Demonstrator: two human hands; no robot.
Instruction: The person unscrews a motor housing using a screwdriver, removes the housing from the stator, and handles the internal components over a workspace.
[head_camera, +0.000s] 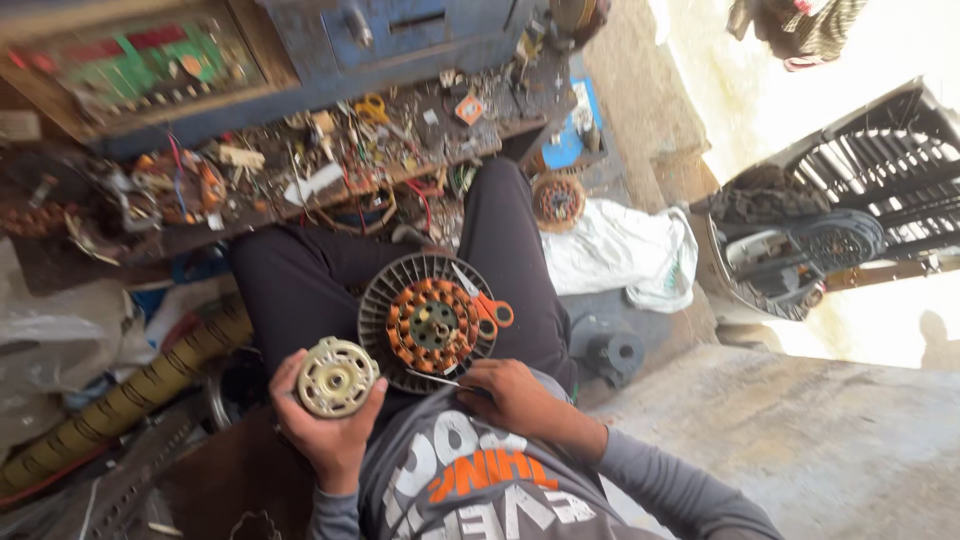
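Note:
A round grey finned motor housing (380, 300) with orange copper windings (432, 325) rests on my lap, on black trousers. My left hand (325, 425) grips a pale round metal motor cap (336, 377) just left of the housing. My right hand (510, 395) pinches a thin metal tool (432, 377), whose tip touches the housing's near edge. Orange-handled scissors (490, 310) lie on the housing's right side.
A low workbench (300, 170) strewn with wires, parts and tools stands beyond my knees, a blue metal cabinet (420, 40) behind it. Another wound stator (557, 200), a white cloth (620, 250) and a dark grille (870, 170) lie right. A ribbed hose (130, 390) lies left.

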